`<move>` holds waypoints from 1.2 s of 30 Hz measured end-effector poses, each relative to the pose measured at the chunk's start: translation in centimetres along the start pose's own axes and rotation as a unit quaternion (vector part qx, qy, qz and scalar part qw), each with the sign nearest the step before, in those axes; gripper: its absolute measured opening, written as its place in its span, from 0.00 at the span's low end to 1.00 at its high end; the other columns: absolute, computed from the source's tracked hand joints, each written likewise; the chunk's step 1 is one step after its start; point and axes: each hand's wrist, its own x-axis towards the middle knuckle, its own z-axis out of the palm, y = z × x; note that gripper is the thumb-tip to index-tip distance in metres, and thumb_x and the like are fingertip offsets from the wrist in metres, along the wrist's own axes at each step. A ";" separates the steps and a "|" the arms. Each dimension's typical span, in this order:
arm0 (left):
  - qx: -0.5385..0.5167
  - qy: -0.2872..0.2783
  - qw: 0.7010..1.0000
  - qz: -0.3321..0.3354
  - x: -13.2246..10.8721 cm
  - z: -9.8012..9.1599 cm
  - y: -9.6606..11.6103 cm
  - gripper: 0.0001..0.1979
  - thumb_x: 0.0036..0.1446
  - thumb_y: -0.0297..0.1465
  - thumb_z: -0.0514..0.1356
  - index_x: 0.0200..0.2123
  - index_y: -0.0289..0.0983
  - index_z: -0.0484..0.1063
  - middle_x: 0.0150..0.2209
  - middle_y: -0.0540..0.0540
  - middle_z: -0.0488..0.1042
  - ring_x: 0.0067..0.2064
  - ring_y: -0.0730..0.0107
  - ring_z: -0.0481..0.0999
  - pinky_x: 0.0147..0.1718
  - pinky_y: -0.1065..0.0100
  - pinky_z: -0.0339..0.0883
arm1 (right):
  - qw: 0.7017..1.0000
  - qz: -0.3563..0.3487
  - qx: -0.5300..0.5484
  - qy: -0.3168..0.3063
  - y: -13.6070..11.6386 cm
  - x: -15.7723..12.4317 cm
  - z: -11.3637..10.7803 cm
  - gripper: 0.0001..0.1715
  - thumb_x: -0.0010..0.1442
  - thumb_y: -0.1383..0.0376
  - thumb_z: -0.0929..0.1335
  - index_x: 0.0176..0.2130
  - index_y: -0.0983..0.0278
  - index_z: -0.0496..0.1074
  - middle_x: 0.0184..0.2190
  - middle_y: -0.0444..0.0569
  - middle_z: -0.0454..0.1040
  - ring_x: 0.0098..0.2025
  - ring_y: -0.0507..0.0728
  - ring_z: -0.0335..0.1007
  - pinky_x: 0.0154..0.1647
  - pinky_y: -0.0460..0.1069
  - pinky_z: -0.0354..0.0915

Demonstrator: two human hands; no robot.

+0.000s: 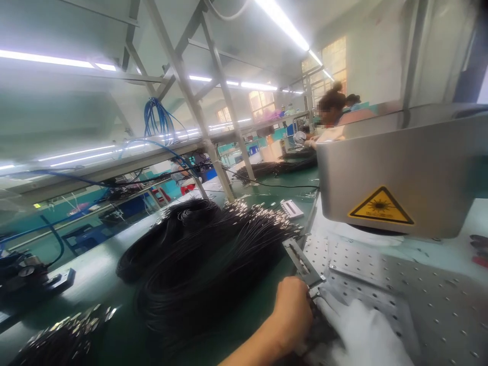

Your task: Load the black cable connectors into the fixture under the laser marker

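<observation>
Bright tube lights (282, 24), pale wall (375, 66), windows (335, 58)

The bar (304, 263) is silver-grey metal, narrow and straight-edged, with a long slot along its upper face. It lies aslant along the left edge of the perforated plate (360, 264), its far end just beside the cables (206, 269); its near end is partly hidden and blurred.

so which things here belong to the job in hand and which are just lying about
Likely in the job:
- slotted metal fixture, at the left hand
- perforated metal plate
- black cables, alongside

Probably just around:
- coiled blue tubing, hanging
- gauge, far left
</observation>
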 end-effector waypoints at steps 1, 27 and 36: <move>0.004 -0.004 1.000 -0.001 0.0 0.0 0.1 0.10 0.46 0.21 0.56 0.28 0.34 0.77 0.35 0.44 0.78 0.36 0.66 0.73 0.38 0.68 0.65 | 1.000 0.001 -0.002 -0.008 0.0 0.0 0.0 0.36 0.45 0.59 0.68 0.55 0.49 0.73 0.42 0.54 0.76 0.31 0.67 0.72 0.31 0.59 0.69; 0.104 -0.055 0.962 0.245 -2.1 -0.6 -0.1 0.26 0.51 0.22 0.56 0.55 0.25 0.64 0.52 0.30 0.73 0.57 0.51 0.71 0.60 0.57 0.63 | 0.963 -0.019 0.268 0.022 3.0 0.6 -0.7 0.42 0.46 0.58 0.69 0.60 0.64 0.68 0.56 0.56 0.70 0.58 0.66 0.66 0.60 0.58 0.63; 0.139 -0.060 0.965 0.216 -2.0 -1.5 0.6 0.24 0.50 0.20 0.56 0.52 0.29 0.65 0.49 0.35 0.75 0.53 0.52 0.73 0.54 0.57 0.68 | 0.940 0.140 0.309 -0.038 5.2 2.0 -3.1 0.30 0.58 0.50 0.56 0.48 0.60 0.74 0.50 0.52 0.75 0.53 0.65 0.70 0.57 0.59 0.63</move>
